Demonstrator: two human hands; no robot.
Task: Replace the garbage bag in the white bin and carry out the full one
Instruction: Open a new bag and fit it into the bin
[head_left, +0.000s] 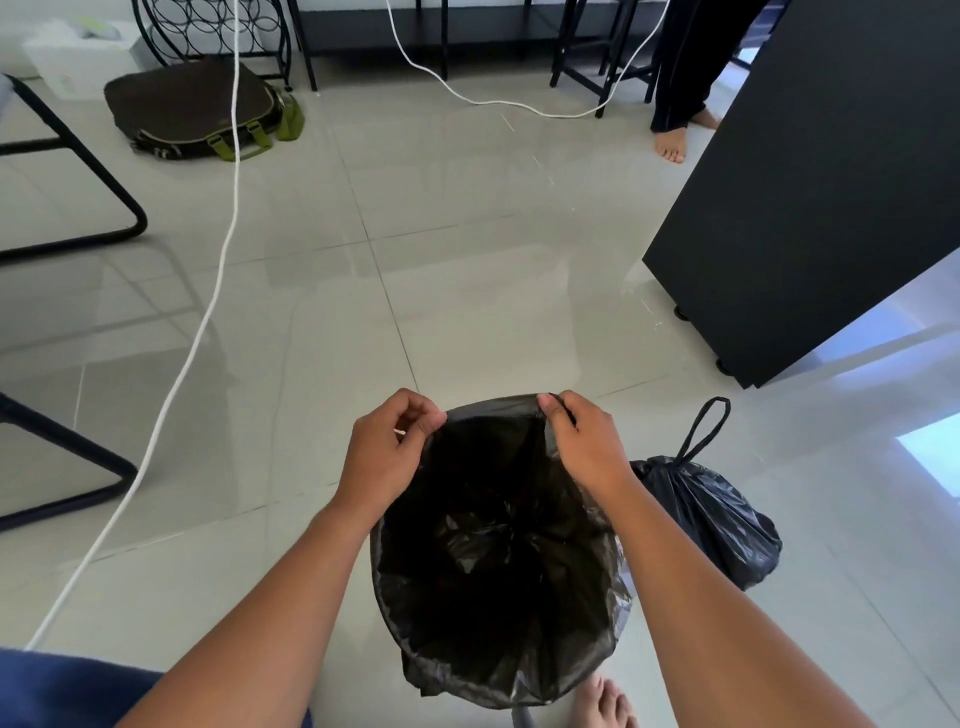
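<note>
A fresh black garbage bag lines the bin below me, its mouth spread wide and folded over the rim, so the white bin itself is hidden. My left hand pinches the bag's far edge at the left. My right hand pinches the same far edge at the right. The full black garbage bag sits tied on the floor just right of the bin, with its drawstring loop sticking up.
A white cord runs across the tiled floor at left. A black cabinet stands at right. A dark bag lies at the back left near black chair legs. Another person's feet are at the back right.
</note>
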